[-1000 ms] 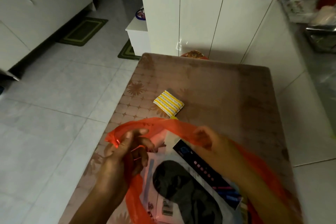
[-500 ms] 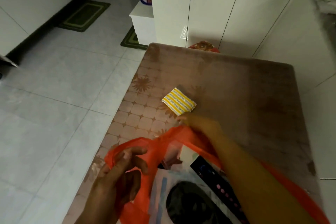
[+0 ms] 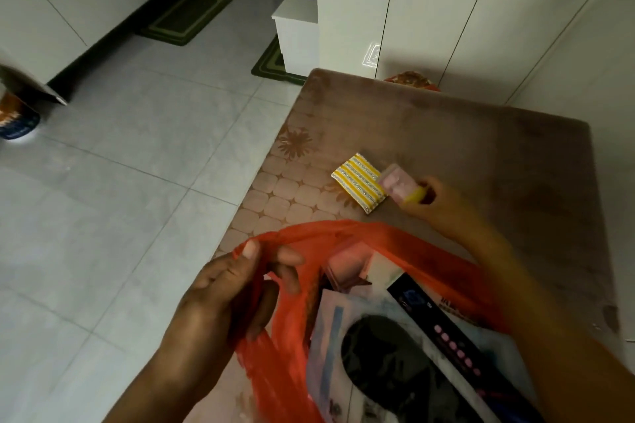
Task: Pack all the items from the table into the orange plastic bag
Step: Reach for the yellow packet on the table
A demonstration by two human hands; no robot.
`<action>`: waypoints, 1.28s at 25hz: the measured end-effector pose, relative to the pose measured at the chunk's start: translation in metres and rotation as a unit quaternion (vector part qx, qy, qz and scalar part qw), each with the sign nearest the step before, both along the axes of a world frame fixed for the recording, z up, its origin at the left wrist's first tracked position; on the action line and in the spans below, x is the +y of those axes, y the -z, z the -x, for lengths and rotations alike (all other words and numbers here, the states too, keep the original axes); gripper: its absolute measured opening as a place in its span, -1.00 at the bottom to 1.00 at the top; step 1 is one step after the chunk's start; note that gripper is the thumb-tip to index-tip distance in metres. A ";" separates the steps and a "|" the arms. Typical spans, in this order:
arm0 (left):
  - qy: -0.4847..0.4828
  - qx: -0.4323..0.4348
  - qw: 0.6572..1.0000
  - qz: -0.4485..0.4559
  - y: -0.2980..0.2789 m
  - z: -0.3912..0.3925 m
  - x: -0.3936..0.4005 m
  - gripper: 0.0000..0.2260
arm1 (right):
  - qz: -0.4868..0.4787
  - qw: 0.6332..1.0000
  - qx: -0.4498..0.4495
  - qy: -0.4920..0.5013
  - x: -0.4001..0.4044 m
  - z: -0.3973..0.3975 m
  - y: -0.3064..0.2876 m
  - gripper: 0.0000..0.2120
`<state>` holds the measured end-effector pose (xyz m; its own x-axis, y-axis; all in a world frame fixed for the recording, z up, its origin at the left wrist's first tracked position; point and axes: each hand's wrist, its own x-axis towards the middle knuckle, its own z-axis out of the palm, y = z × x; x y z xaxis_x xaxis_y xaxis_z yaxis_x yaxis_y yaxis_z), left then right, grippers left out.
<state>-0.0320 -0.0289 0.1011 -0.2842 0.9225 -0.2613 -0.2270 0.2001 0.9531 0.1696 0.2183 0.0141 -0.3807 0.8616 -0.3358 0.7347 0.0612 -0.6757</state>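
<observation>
The orange plastic bag (image 3: 343, 233) lies open at the table's near edge, and my left hand (image 3: 226, 302) pinches its left rim. Inside it I see a white packet with a dark round shape (image 3: 385, 354), a black box with pink dots (image 3: 446, 330) and a pink item (image 3: 347, 268). My right hand (image 3: 436, 206) is raised just beyond the bag, fingers closed on a small pink packet with a yellow end (image 3: 398, 184). A yellow-and-white striped packet (image 3: 359, 182) lies flat on the table right beside it.
The brown patterned table (image 3: 481, 148) stands against white cabinets (image 3: 429, 10) at the back and right. White tiled floor (image 3: 120, 182) spreads to the left, with green mats (image 3: 187, 15) and a low white stand (image 3: 295, 27).
My right hand left the bag, reached toward the striped packet and now holds a small pink packet lifted off the table. My left hand kept its grip on the bag rim.
</observation>
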 end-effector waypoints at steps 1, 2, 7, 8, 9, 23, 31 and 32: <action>-0.002 0.003 1.000 -0.002 -0.005 -0.005 0.000 -0.56 | -0.029 0.999 0.023 0.012 -0.009 -0.010 -0.018 -0.66; -0.002 0.011 1.000 -0.006 -0.007 -0.009 -0.001 -0.57 | -0.041 0.997 0.059 0.008 -0.023 -0.021 -0.037 -0.71; -0.006 0.022 0.999 -0.023 -0.021 -0.030 -0.006 -0.58 | 0.157 0.961 0.174 -0.150 -0.118 -0.053 -0.091 -0.58; -0.004 0.023 0.999 -0.024 -0.022 -0.033 -0.007 -0.58 | 0.131 0.968 0.138 -0.163 -0.128 -0.049 -0.084 -0.56; -0.003 0.025 0.999 -0.025 -0.022 -0.036 -0.008 -0.59 | 0.095 0.976 0.105 -0.166 -0.135 -0.043 -0.074 -0.55; -0.073 -0.090 0.992 0.059 0.023 -0.008 -0.006 -0.65 | -0.089 0.995 0.022 -0.045 -0.031 0.033 -0.035 -0.89; -0.051 -0.127 0.985 0.103 0.055 0.016 0.019 -0.68 | 0.005 0.864 -0.380 -0.330 0.058 0.093 0.117 -0.57; -0.051 -0.128 0.985 0.106 0.058 0.019 0.021 -0.69 | 0.028 0.868 -0.384 -0.313 0.063 0.094 0.126 -0.49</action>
